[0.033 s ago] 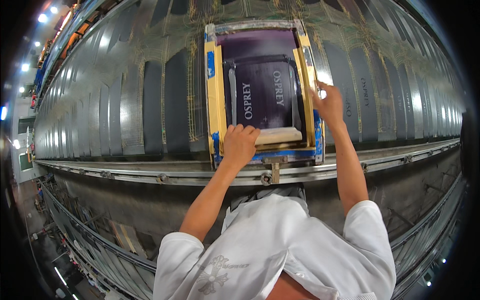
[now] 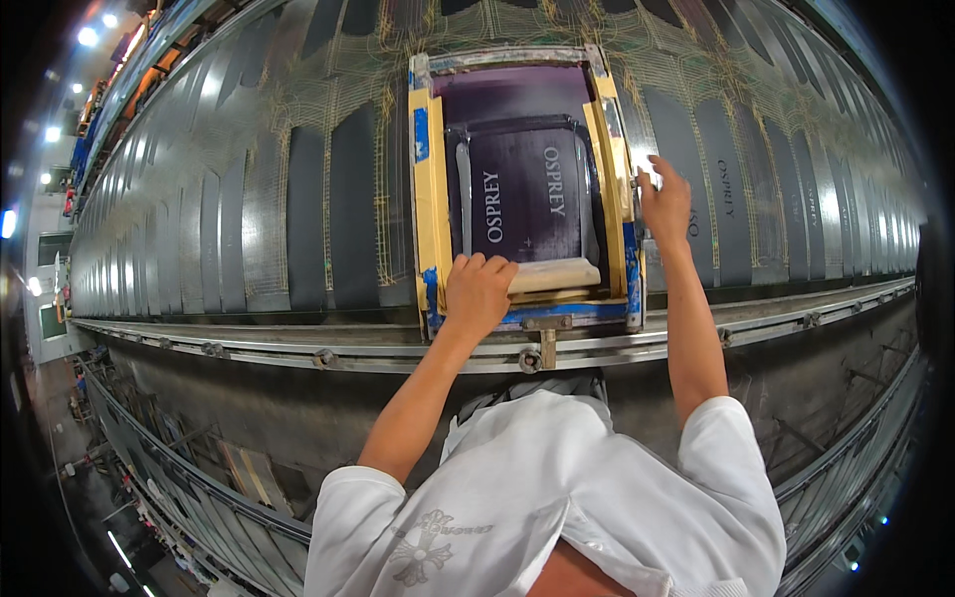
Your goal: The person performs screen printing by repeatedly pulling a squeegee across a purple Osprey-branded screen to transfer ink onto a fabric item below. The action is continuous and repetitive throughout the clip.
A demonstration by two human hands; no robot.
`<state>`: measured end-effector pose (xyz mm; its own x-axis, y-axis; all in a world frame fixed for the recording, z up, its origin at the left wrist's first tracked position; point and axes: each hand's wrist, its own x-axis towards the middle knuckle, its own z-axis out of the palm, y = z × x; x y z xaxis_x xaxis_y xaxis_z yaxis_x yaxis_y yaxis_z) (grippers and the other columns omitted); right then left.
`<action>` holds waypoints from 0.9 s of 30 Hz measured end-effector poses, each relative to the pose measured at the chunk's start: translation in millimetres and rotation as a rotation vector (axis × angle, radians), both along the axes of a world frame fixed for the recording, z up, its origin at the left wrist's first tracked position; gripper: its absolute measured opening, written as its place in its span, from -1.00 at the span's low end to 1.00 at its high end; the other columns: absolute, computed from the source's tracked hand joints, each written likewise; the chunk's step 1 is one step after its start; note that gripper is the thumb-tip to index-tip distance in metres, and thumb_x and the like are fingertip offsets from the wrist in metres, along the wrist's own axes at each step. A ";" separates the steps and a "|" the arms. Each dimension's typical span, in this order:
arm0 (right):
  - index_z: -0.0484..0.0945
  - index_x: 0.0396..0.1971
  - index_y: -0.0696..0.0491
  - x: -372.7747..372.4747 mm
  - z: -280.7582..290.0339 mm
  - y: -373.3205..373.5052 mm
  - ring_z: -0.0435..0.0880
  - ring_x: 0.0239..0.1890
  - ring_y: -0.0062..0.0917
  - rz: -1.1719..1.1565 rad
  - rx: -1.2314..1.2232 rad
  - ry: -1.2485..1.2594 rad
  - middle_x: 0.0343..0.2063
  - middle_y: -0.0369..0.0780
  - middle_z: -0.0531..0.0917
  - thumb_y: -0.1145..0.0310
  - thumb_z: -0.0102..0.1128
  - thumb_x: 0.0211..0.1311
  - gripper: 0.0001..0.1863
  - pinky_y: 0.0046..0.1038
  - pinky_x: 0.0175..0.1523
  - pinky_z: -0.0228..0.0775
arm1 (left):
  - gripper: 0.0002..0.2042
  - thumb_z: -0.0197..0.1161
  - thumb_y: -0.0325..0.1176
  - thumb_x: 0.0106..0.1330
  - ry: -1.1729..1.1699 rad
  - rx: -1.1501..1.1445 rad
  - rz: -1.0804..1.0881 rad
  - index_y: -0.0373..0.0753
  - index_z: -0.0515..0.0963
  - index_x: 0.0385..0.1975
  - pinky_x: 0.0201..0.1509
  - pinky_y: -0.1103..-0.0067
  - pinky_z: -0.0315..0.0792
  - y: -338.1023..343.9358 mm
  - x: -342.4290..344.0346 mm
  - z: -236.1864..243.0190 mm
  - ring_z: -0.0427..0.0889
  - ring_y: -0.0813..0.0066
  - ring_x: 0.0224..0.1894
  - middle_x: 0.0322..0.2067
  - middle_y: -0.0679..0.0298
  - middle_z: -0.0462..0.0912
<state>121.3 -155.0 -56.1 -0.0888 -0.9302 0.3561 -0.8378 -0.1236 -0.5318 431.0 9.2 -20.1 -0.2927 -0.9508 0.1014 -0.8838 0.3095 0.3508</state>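
Observation:
A printing screen frame point(image 2: 430, 179) with yellow and blue tape and dark purple mesh point(image 2: 512, 95) lies on the long table. A pale squeegee point(image 2: 557, 271) rests across the mesh near its lower end, with white lettering visible above it. My left hand point(image 2: 477, 294) has its fingers curled over the squeegee's left end. My right hand point(image 2: 665, 204) is raised just beside the frame's right side, index finger and thumb apart, with nothing visible between them.
Dark printed panels point(image 2: 353, 199) with yellow line markings cover the curved-looking table on both sides. A metal rail point(image 2: 438, 353) with fittings runs along the near edge. Behind me are a walkway and racks point(image 2: 189, 438); lights and shelving line the far left.
My right hand has moved right, off the frame's right side. My left hand stays on the squeegee; the whole view has shifted slightly.

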 end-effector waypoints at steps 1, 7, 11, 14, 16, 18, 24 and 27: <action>0.67 -0.05 0.13 -2.4 -8.3 -7.5 0.68 -0.07 0.02 -0.094 0.159 -0.062 -0.18 0.03 0.75 0.02 0.32 0.34 -0.54 -0.11 0.03 0.50 | -0.62 0.45 -0.49 -0.13 -0.014 0.007 0.012 -0.11 0.72 -0.20 -0.05 0.36 0.38 6.7 0.9 -2.8 0.60 0.32 -0.19 -0.19 0.41 0.72; 0.67 -0.21 0.14 -25.4 -52.6 -18.4 0.66 -0.32 -0.39 -0.107 0.395 -0.368 -0.38 -0.09 0.73 0.09 0.29 0.38 -0.64 -0.31 -0.16 0.45 | -0.60 0.43 -0.49 -0.14 -0.023 -0.042 -0.048 -0.09 0.70 -0.19 -0.03 0.38 0.38 5.4 10.4 -7.2 0.58 0.33 -0.19 -0.18 0.44 0.70; 0.66 -0.24 0.11 14.2 34.2 -12.3 0.54 -0.49 -0.50 -0.162 0.368 -0.315 -0.56 -0.18 0.64 0.09 0.27 0.40 -0.66 -0.35 -0.29 0.38 | -0.56 0.45 -0.47 -0.18 0.071 -0.023 -0.005 -0.10 0.71 -0.16 0.00 0.38 0.39 14.7 38.2 14.1 0.60 0.34 -0.18 -0.15 0.44 0.73; 0.65 -0.26 0.10 53.6 10.6 -8.7 0.53 -0.50 -0.51 -0.095 0.338 -0.370 -0.57 -0.19 0.62 0.11 0.26 0.41 -0.68 -0.36 -0.30 0.37 | -0.54 0.46 -0.47 -0.20 0.024 -0.011 0.004 -0.10 0.72 -0.15 0.01 0.37 0.41 14.3 81.5 23.1 0.62 0.34 -0.17 -0.12 0.42 0.75; 0.65 -0.25 0.10 105.4 -9.0 5.8 0.61 -0.40 -0.42 -0.129 0.369 -0.453 -0.48 -0.17 0.67 0.17 0.24 0.40 -0.73 -0.34 -0.23 0.43 | -0.55 0.47 -0.48 -0.23 0.014 -0.033 -0.005 -0.12 0.74 -0.19 -0.02 0.36 0.45 18.2 130.4 13.7 0.65 0.31 -0.21 -0.15 0.37 0.78; 0.66 -0.24 0.09 186.1 -10.3 22.3 0.68 -0.31 -0.26 -0.080 0.294 -0.505 -0.39 -0.12 0.71 0.21 0.26 0.36 -0.77 -0.29 -0.17 0.48 | -0.64 0.44 -0.46 -0.18 0.010 0.003 0.007 -0.11 0.75 -0.27 -0.07 0.33 0.46 24.0 196.1 27.1 0.66 0.27 -0.25 -0.20 0.35 0.79; 0.63 -0.25 0.12 315.6 -16.3 43.1 0.72 -0.32 -0.04 0.050 0.281 -0.608 -0.39 0.03 0.71 0.21 0.25 0.36 -0.75 -0.17 -0.17 0.50 | -0.68 0.48 -0.49 -0.12 -0.064 -0.124 0.139 -0.08 0.73 -0.28 -0.09 0.37 0.37 71.2 296.0 39.4 0.64 0.31 -0.29 -0.24 0.41 0.78; 0.62 -0.26 0.12 319.1 -12.6 40.8 0.71 -0.36 -0.07 -0.037 0.250 -0.547 -0.42 0.01 0.72 0.18 0.25 0.37 -0.72 -0.15 -0.19 0.49 | -0.63 0.44 -0.51 -0.13 -0.077 -0.175 0.084 -0.07 0.71 -0.23 -0.11 0.37 0.34 83.1 307.2 32.0 0.62 0.34 -0.32 -0.25 0.43 0.77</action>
